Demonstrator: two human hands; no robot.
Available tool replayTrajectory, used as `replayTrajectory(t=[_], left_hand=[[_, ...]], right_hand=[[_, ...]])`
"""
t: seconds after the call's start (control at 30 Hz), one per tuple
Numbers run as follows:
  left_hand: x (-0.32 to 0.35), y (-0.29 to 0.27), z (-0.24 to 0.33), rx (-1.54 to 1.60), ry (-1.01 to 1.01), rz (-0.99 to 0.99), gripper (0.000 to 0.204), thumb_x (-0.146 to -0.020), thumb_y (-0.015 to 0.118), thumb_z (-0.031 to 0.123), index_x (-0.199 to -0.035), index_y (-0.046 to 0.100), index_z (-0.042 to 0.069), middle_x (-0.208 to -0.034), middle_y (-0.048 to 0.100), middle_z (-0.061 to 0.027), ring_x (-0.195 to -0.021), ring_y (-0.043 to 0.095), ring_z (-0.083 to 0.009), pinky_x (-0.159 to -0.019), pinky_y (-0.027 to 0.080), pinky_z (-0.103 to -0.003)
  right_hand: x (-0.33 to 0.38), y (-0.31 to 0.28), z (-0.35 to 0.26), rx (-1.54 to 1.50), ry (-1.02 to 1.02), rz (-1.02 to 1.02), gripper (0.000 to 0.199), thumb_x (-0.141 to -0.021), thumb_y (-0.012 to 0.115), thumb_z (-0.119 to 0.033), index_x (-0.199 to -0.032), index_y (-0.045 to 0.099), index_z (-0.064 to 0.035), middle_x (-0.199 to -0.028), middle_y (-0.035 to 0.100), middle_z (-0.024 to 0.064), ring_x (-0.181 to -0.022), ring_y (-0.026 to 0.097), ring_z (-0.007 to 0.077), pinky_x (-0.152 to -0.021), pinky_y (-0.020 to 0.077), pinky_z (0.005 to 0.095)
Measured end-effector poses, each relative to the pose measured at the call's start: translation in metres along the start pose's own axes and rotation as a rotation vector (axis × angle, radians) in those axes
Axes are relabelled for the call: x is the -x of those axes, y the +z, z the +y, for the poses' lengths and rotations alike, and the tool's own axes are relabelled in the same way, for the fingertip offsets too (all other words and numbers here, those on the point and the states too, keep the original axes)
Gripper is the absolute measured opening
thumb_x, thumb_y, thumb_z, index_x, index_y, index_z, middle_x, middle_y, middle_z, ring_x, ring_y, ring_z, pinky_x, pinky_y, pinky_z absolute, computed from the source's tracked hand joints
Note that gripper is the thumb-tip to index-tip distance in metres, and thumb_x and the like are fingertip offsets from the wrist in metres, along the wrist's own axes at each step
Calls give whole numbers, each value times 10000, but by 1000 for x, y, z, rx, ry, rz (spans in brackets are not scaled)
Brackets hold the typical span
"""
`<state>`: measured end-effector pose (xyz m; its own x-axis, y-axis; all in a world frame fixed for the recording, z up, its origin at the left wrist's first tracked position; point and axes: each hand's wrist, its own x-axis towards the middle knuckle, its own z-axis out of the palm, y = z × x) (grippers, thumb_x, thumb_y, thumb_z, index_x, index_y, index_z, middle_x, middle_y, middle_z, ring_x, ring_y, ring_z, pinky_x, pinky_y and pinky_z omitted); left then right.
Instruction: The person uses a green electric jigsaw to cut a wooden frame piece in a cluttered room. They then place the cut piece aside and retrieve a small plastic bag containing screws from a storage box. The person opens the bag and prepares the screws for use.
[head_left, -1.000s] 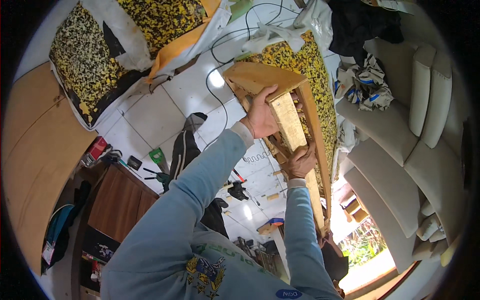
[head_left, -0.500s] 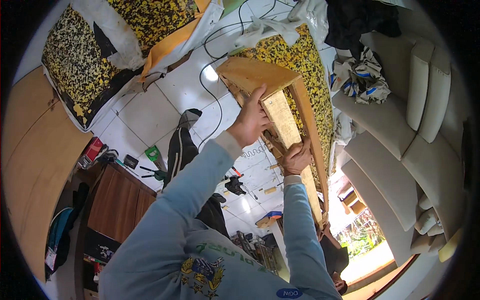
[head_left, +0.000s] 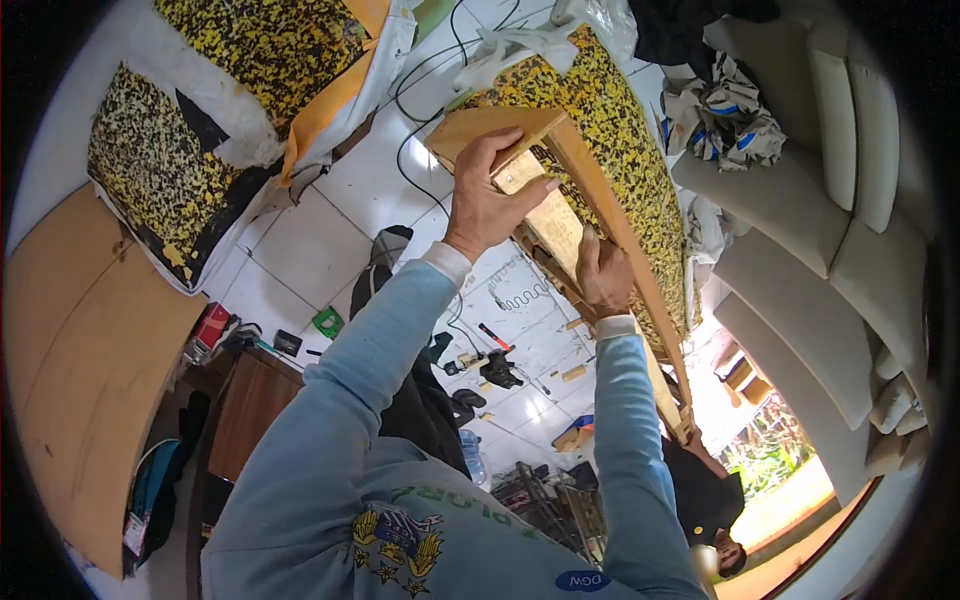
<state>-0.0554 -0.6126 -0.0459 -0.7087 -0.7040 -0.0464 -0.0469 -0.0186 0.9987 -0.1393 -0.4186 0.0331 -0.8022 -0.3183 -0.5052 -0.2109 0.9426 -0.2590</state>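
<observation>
Your left hand [head_left: 487, 200] is wrapped over the upper end of the wooden frame [head_left: 600, 215], fingers curled over the flat plywood corner piece [head_left: 480, 128] and thumb stretched along the pale inner panel [head_left: 545, 215], so that grip is closed on the frame. Your right hand [head_left: 603, 272] sits lower on the same frame, pressed against the inside of the long side rail with the fingers bunched; it touches the wood, but you cannot tell from here whether that grip is truly clamped around anything or only pushing. The frame itself stands tilted in front of you, running from the corner piece near the top centre down toward the lower right, and its outer face is backed with yellow-and-black speckled foam [head_left: 610, 120]. Both of your arms come up in light blue sleeves [head_left: 380, 350]. Below the frame lies a white tiled floor [head_left: 300, 240] with a black cable [head_left: 420, 130] looping across it, a zigzag metal spring [head_left: 520, 295], a red-handled tool [head_left: 493, 336] and small wood offcuts scattered near. To the left, two more slabs of speckled foam [head_left: 160, 170] rest on white and orange fabric, and curved plywood sheets [head_left: 80, 360] lean at the far left. On the right sit pale upholstered cushions [head_left: 800, 230] with a crumpled patterned cloth [head_left: 725, 115] above them.
</observation>
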Motion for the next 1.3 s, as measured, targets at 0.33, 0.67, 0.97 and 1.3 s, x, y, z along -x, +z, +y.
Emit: replayTrajectory(t=[0.33,0.67,0.97,1.3], left_hand=[[-1,-55,6,-263,285,-327,890,-690,956,204,-1426,482,43,-1405,535,-213,-1282,576,-365,-1061,500,-411],[-77,-66,80,-1145,703,-1120,617,-558,955,419,-1073,759,142,-1611,348,-223,-1470,344,-442,-1183,324,-601],[-76,-33,88,-1207,660,-1240,520,-652,864,321,-1084,776,45,-1573,343,-295,-1404,383,-497,-1154,361,-575],[-105,-19,93,-1221,796,-1395,626,-649,879,347,-1154,705,21,-1593,276,-323,-1426,376,-509,-1166,400,-515]], right_hand=[[21,33,8,29,-238,417,396,-969,585,-394,-763,759,-104,-702,689,143,-657,674,384,-623,548,494],[45,58,15,-55,-122,288,419,-866,676,-469,-727,727,-77,-690,678,133,-666,665,353,-647,525,452],[43,57,14,-67,-35,275,511,-869,664,-532,-635,735,-83,-579,649,119,-528,651,311,-515,517,426],[22,41,21,-111,-60,370,660,-922,576,-617,-665,744,-33,-602,666,178,-608,696,353,-599,579,458]])
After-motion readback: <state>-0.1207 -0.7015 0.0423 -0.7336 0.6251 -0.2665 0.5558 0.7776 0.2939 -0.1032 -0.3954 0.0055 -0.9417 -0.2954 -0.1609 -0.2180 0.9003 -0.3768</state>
